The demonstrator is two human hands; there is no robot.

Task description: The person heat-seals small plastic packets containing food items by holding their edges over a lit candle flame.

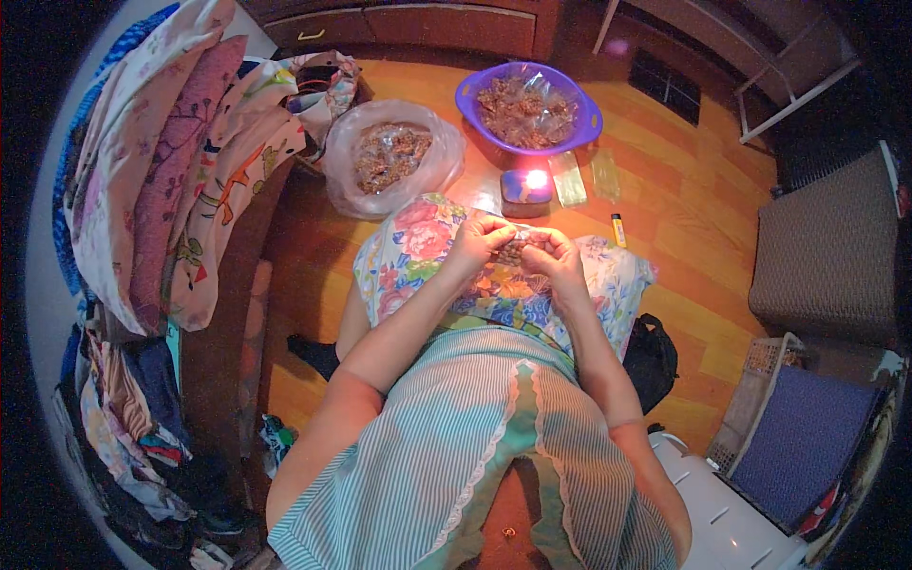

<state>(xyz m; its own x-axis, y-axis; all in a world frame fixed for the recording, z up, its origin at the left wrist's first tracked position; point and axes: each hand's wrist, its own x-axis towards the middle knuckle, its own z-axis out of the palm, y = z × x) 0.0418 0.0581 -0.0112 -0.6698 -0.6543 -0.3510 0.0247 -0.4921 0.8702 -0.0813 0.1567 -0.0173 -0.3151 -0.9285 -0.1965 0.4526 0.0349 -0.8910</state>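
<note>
Between my two hands is a small clear plastic bag (510,252) filled with brown nut-like pieces, held over my floral-covered lap (420,246). My left hand (479,241) pinches its top edge at the left, thumb against forefinger. On the other side my right hand (556,255) grips the bag's upper right with bent fingers. Just beyond the hands, a bright flame (536,179) burns at a small blue-topped block or container (524,203). The contents are partly hidden by my fingers.
Filled packets (392,157) lie in a whitish plastic bag (345,189); more fill a purple basin (531,148). Flat clear bags (568,179) and a yellow lighter (618,229) lie on the wooden floor (684,242). Draped cloths (185,164) stand left, a woven box (823,249) right.
</note>
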